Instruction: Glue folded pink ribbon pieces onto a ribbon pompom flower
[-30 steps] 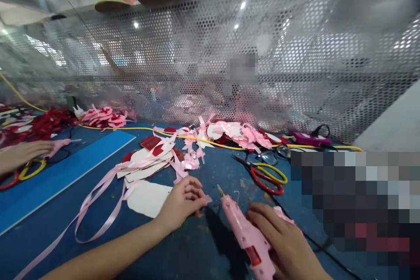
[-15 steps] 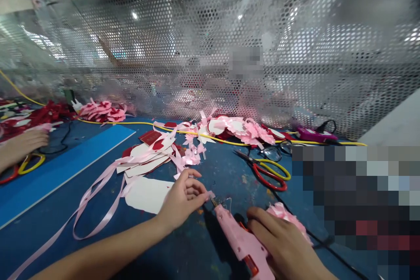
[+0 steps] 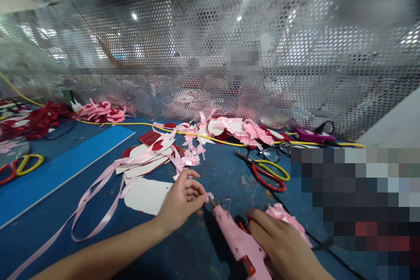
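My left hand [image 3: 181, 201] rests on the blue table [image 3: 197, 249], its fingers pinched on a small pink ribbon piece [image 3: 209, 195]. The metal tip of a pink glue gun [image 3: 241, 243] touches that piece. My right hand [image 3: 282, 245] grips the gun's handle, a finger at its trigger. A small pink ribbon flower [image 3: 285, 216] lies just behind my right hand. A white card [image 3: 146, 194] sits by my left hand's far side.
A long pink ribbon [image 3: 95, 194] loops across the table on the left. Red-and-yellow scissors [image 3: 267, 174] lie to the right of centre. Stacked cards [image 3: 147, 157] and ribbon flowers [image 3: 236, 129] sit further back before a perforated metal screen [image 3: 213, 52]. Another pair of scissors [image 3: 19, 166] lies far left.
The glue gun's tip has swung left and now meets the ribbon piece in my left hand. Another person's hand at the far left has gone from view.
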A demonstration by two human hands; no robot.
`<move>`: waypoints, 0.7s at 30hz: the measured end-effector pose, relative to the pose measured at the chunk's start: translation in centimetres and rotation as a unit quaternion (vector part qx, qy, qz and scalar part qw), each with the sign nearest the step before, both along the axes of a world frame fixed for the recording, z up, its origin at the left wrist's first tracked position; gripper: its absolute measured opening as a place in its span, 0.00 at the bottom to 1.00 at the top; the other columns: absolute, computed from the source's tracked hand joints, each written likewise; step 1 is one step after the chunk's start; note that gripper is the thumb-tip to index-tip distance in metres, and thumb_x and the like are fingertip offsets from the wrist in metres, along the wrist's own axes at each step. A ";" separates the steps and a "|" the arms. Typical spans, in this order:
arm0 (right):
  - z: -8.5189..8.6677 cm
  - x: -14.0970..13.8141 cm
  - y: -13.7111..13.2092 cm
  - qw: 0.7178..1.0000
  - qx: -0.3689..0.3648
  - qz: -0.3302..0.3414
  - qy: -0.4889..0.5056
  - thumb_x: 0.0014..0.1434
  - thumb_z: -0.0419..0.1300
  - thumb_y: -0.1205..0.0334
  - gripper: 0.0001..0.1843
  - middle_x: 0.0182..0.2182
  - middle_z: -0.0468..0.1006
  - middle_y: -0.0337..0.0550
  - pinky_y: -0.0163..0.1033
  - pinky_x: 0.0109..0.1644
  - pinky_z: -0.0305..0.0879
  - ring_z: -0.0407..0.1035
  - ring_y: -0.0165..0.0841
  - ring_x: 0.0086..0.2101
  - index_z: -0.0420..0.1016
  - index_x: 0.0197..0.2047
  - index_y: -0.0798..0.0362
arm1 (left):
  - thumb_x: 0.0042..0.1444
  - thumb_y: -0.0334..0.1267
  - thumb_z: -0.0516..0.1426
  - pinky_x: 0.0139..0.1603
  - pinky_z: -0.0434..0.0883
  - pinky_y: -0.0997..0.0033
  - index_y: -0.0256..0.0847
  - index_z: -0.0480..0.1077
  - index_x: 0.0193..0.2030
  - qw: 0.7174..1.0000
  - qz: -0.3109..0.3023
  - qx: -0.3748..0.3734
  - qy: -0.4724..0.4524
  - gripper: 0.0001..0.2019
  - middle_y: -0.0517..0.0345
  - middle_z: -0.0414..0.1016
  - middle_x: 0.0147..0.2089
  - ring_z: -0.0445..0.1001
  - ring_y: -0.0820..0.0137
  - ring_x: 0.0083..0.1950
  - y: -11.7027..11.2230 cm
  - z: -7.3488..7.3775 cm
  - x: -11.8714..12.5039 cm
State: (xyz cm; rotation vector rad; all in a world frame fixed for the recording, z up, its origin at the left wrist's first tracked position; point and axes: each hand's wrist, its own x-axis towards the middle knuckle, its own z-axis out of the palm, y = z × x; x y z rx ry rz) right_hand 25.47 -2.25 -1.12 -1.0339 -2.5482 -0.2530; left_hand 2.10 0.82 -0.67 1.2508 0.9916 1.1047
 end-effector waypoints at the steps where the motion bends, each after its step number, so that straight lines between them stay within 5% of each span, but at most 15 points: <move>1: 0.0 0.0 0.0 1.000 0.005 -0.001 -0.004 0.32 0.48 0.78 0.16 0.26 0.72 0.41 0.35 0.27 0.57 0.65 0.33 0.24 0.66 0.24 0.50 | 0.49 0.31 0.59 0.28 0.68 0.76 0.42 0.54 0.43 1.000 0.003 -0.001 -0.001 0.19 0.64 0.69 0.30 0.70 0.75 0.29 0.0 0.1 0.0; 5: 0.3 0.3 0.3 0.999 0.025 -0.027 -0.031 0.35 0.49 0.78 0.15 0.25 0.71 0.40 0.36 0.27 0.57 0.65 0.33 0.23 0.65 0.25 0.50 | 0.49 0.31 0.59 0.32 0.68 0.76 0.42 0.54 0.42 0.999 0.023 0.021 -0.012 0.18 0.65 0.70 0.29 0.70 0.76 0.30 -0.1 0.2 -0.1; 8: 1.0 0.9 1.3 0.993 0.001 -0.114 -0.044 0.41 0.50 0.76 0.15 0.32 0.72 0.41 0.35 0.25 0.58 0.68 0.33 0.25 0.66 0.31 0.50 | 0.50 0.30 0.59 0.34 0.68 0.75 0.42 0.54 0.42 0.999 0.024 0.035 -0.029 0.18 0.65 0.70 0.29 0.70 0.76 0.30 -0.2 0.2 -0.1; 13: 2.1 0.6 4.6 0.964 -0.080 -0.252 0.021 0.55 0.52 0.59 0.14 0.45 0.67 0.51 0.38 0.26 0.65 0.71 0.40 0.36 0.64 0.45 0.54 | 0.50 0.30 0.58 0.30 0.68 0.76 0.42 0.54 0.41 0.996 0.013 0.053 -0.067 0.16 0.66 0.69 0.28 0.69 0.76 0.29 -1.0 0.8 0.3; 17: 2.4 -1.2 4.9 0.980 -0.060 -0.137 0.130 0.54 0.54 0.63 0.17 0.49 0.65 0.54 0.50 0.51 0.62 0.63 0.44 0.50 0.64 0.48 0.54 | 0.50 0.28 0.58 0.32 0.67 0.76 0.42 0.54 0.41 0.993 -0.007 0.069 -0.099 0.17 0.66 0.70 0.29 0.70 0.77 0.29 -2.1 1.4 0.5; 21: 2.6 -2.9 1.9 0.956 -0.192 -0.009 0.220 0.58 0.52 0.65 0.11 0.40 0.73 0.45 0.39 0.44 0.66 0.68 0.34 0.40 0.66 0.45 0.51 | 0.48 0.27 0.60 0.32 0.65 0.77 0.42 0.53 0.41 0.991 -0.056 0.028 -0.114 0.20 0.66 0.71 0.28 0.69 0.79 0.27 -2.6 0.9 0.9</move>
